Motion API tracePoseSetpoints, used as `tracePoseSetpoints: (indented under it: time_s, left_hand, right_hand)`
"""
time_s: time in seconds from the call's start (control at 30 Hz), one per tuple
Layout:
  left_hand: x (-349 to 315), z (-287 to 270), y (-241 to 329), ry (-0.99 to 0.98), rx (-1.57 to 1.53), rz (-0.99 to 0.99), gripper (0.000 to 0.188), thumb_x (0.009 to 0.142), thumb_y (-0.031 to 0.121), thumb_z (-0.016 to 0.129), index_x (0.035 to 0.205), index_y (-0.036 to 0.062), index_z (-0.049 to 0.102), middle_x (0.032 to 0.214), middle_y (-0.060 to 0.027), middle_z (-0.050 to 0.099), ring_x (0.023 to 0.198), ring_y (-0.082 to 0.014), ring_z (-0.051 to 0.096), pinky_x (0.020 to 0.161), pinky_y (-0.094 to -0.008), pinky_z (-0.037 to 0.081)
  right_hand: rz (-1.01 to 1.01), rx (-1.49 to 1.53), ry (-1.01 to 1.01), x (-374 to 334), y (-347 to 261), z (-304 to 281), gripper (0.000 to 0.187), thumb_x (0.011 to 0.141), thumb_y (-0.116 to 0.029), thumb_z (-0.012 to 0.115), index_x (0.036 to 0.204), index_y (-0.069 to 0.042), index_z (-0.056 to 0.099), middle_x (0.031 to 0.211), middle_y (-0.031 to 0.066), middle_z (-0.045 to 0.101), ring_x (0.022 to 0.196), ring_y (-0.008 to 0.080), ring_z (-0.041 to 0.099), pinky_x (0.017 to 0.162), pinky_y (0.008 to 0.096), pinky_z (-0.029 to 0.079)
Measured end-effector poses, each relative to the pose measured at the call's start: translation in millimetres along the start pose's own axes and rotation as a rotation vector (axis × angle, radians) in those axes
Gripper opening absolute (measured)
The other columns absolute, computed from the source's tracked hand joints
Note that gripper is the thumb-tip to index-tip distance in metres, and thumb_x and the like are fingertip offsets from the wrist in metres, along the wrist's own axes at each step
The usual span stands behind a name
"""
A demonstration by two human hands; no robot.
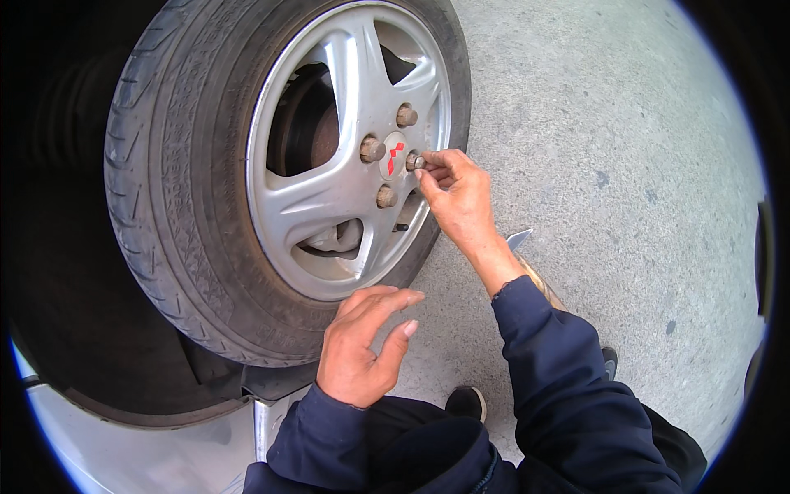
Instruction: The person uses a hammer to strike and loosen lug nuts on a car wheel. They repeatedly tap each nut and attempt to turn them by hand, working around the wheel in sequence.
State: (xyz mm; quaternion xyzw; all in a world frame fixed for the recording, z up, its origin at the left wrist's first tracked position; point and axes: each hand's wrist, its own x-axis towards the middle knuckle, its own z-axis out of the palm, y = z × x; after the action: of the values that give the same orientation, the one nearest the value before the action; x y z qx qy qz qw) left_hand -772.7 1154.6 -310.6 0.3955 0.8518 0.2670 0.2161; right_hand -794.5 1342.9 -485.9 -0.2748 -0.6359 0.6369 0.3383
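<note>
A car wheel fills the upper left, with a worn black tyre [197, 173] around a silver spoked rim [360, 70]. Near its hub, the fingertips of my right hand [461, 198] pinch a lug nut [415, 161] at the right side of the round centre cap [392, 156]. Three more rusty lug nuts sit around the cap: one above [406, 115], one to the left [372, 149] and one below [386, 196]. My left hand [362, 342] hovers in front of the tyre's lower edge, fingers apart and holding nothing.
Behind the tyre is the dark wheel arch, with silver bodywork [164, 449] at the lower left. A pointed metal tool with a pale handle [539, 280] lies on the grey concrete [609, 165], partly hidden by my right forearm. My shoe [467, 403] shows below.
</note>
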Motion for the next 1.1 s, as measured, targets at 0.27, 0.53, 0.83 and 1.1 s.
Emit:
tracePoseSetpoints:
  time_s: [0.27,0.53,0.83,1.1]
  left_hand:
    - [0.5,-0.4,1.0,-0.005,0.001,0.005,0.030,0.091,0.004,0.072,0.121,0.0020,0.075,0.117,-0.0170,0.075,0.115,-0.0330,0.071,0.102,-0.0395,0.054]
    - [1.7,0.2,0.7,-0.015,0.008,-0.001,0.030,0.091,0.004,0.072,0.121,0.0026,0.076,0.118,-0.0174,0.075,0.115,-0.0334,0.071,0.103,-0.0400,0.053]
    - [1.8,0.2,1.1,-0.010,0.013,0.000,0.030,0.091,0.005,0.072,0.121,0.0027,0.076,0.118,-0.0172,0.075,0.116,-0.0337,0.070,0.103,-0.0404,0.053]
    - [-0.6,-0.1,0.7,-0.002,0.014,0.008,0.031,0.090,0.004,0.072,0.121,0.0022,0.076,0.118,-0.0169,0.075,0.115,-0.0334,0.070,0.103,-0.0401,0.053]
  right_hand:
    - [0.092,0.059,-0.032,1.7,-1.5,-2.3,0.023,0.093,-0.005,0.076,0.113,0.007,0.075,0.105,0.0188,0.078,0.089,0.0257,0.078,0.081,0.0367,0.062]
    - [0.236,0.172,-0.029,3.3,0.2,0.3,0.025,0.097,-0.008,0.077,0.117,0.007,0.076,0.099,0.0145,0.080,0.089,0.0168,0.076,0.082,0.0321,0.062]
    - [0.289,0.161,0.010,4.8,-6.1,1.2,0.027,0.093,-0.012,0.080,0.110,0.008,0.078,0.089,0.0160,0.080,0.081,0.0175,0.075,0.076,0.0331,0.060]
    - [0.289,0.225,0.007,3.5,-1.2,2.7,0.027,0.094,-0.012,0.079,0.113,0.009,0.077,0.091,0.0158,0.080,0.081,0.0171,0.075,0.077,0.0327,0.061]
